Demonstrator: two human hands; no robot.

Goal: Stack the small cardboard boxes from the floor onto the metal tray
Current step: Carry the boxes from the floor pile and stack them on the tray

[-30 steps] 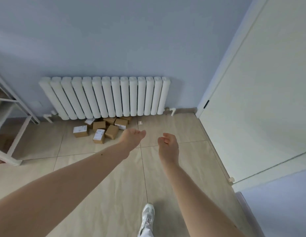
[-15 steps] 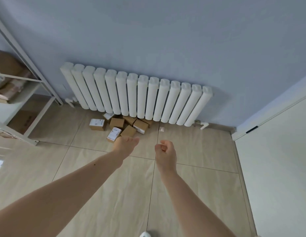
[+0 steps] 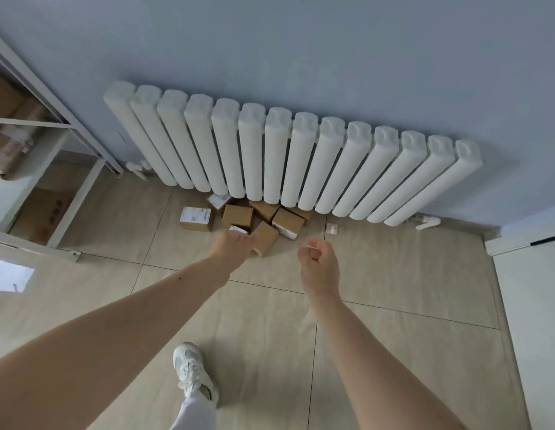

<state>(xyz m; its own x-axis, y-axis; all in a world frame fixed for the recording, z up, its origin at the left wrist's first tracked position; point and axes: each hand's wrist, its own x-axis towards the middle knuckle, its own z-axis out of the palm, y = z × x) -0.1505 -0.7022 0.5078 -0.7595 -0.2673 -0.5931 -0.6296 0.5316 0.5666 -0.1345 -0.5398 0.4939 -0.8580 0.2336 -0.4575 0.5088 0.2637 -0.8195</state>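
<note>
Head: left hand (image 3: pixel 234 248) over boxes (image 3: pixel 237 216), empty; right hand (image 3: pixel 318 260) loosely curled.

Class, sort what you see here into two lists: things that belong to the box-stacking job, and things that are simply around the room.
Belongs to the job:
- small cardboard boxes, heaped on the floor under the radiator
- left hand, reaching toward them
- right hand, holding nothing

Just around:
- radiator
- white shelving frame
- white shoe
- small tag on the floor
</note>
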